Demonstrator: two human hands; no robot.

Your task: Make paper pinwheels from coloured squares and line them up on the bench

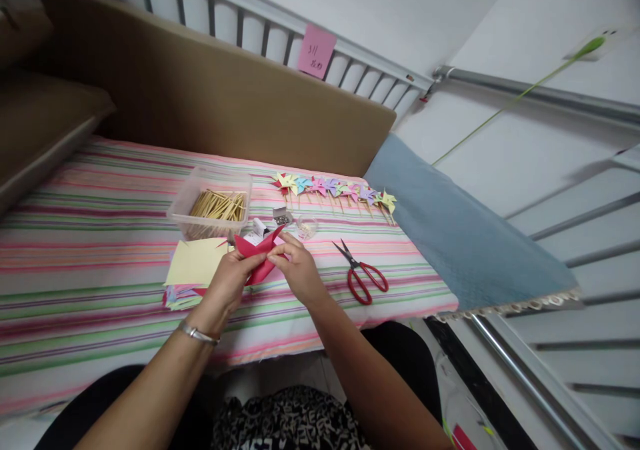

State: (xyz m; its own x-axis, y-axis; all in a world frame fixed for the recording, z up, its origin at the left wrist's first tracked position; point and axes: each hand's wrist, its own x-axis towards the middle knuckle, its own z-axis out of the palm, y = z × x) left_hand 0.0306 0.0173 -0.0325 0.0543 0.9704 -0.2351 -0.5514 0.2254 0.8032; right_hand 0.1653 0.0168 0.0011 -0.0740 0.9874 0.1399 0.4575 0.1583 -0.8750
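Note:
A red sheet of paper point(260, 273), partly folded with its corners standing up, is between my two hands above the striped cloth. My left hand point(237, 273) grips it from the left, thumb on top. From the right, my right hand point(297, 267) pinches its near middle. Just left of my left hand lies a stack of coloured paper point(195, 262) with a pale yellow sheet on top. Beyond the red paper are a small open box of metal bits point(282, 216) and a round clear dish point(307, 227). Red-handled scissors point(357, 270) lie with blades apart, right of my right hand.
A clear plastic tub point(183, 222) of thin wooden sticks point(219, 205) stands behind the paper stack. Several paper pinwheels point(333, 187) lie in a row near the brown board point(225, 97). A pink note point(317, 51) hangs on the rail. Blue cloth point(465, 230) borders the right side.

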